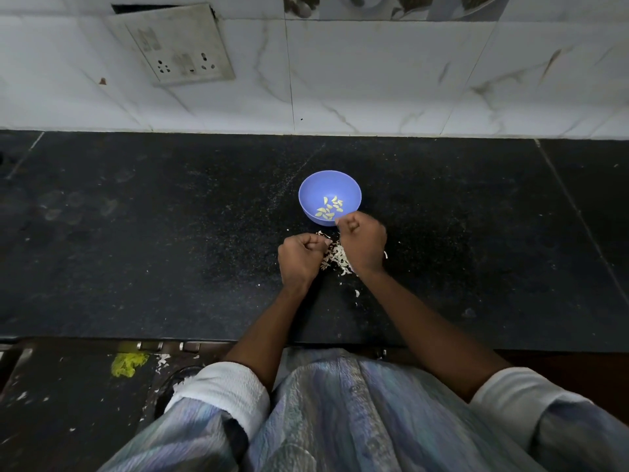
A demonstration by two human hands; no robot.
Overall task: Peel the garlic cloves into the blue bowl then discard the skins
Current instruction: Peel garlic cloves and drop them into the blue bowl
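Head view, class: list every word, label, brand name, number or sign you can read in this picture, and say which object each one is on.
No readable text anywhere.
Wall switch and socket plate: faint smudged marks only, too blurred to read as letters.
Blue bowl: plain, no label or brand.
Black counter: specks and stains, no writing.
Wall tiles: marble veining and a dark pattern at the top edge, no words.

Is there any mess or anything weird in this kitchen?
Yes. Garlic skins lie strewn on the black counter between the hands, not yet thrown away. More white flakes and a yellow smear are on the floor below. The wall socket plate hangs crooked. The peeled cloves sit neatly in the blue bowl.
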